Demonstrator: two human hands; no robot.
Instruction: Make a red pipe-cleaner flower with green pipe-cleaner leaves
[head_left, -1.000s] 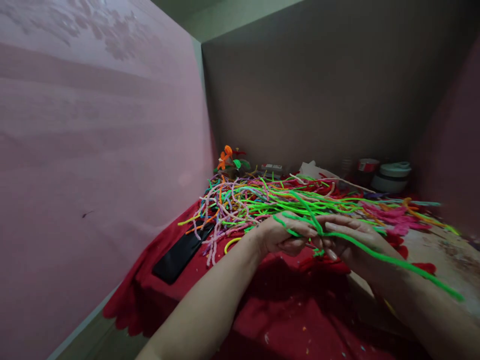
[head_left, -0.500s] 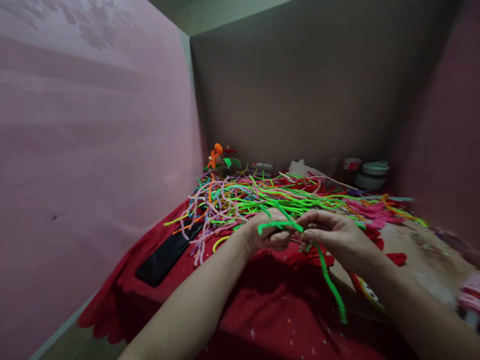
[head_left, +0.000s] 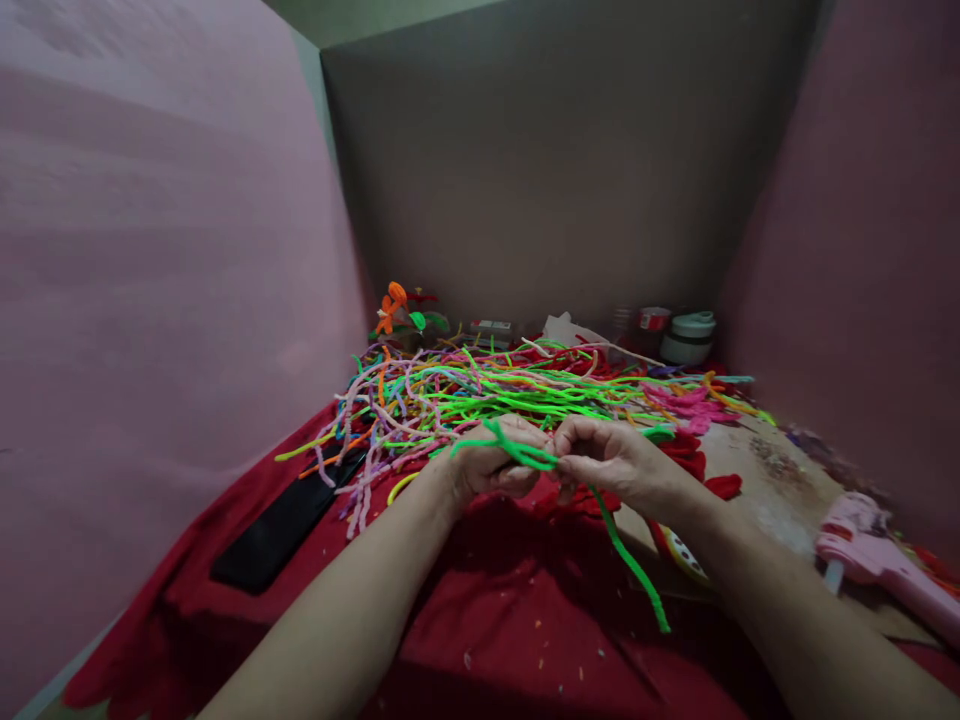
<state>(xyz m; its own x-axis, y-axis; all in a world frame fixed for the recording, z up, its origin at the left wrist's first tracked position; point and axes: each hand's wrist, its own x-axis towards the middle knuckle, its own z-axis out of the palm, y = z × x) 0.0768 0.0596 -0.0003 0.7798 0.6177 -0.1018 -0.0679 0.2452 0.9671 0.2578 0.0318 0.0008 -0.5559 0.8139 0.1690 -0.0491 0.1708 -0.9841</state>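
My left hand (head_left: pixel 491 462) and my right hand (head_left: pixel 611 460) meet at the middle of the view, both closed on a bright green pipe cleaner (head_left: pixel 628 560). Its looped part lies over my left fingers, and its free end hangs down to the right below my right hand. Just behind the hands lies a big heap of coloured pipe cleaners (head_left: pixel 487 390), mostly green, pink and orange, on a red cloth (head_left: pixel 517 630).
A black flat object (head_left: pixel 281 520) lies on the cloth at the left. A pink glue gun (head_left: pixel 874 555) rests at the right. At the back stand an orange pipe-cleaner flower (head_left: pixel 394 305), a white lidded jar (head_left: pixel 686 337) and small containers. Cardboard walls enclose three sides.
The view has shifted right, bringing the glue gun into sight. The pipe cleaner's long end swung from pointing right to hanging down, and my hands drew closer together.
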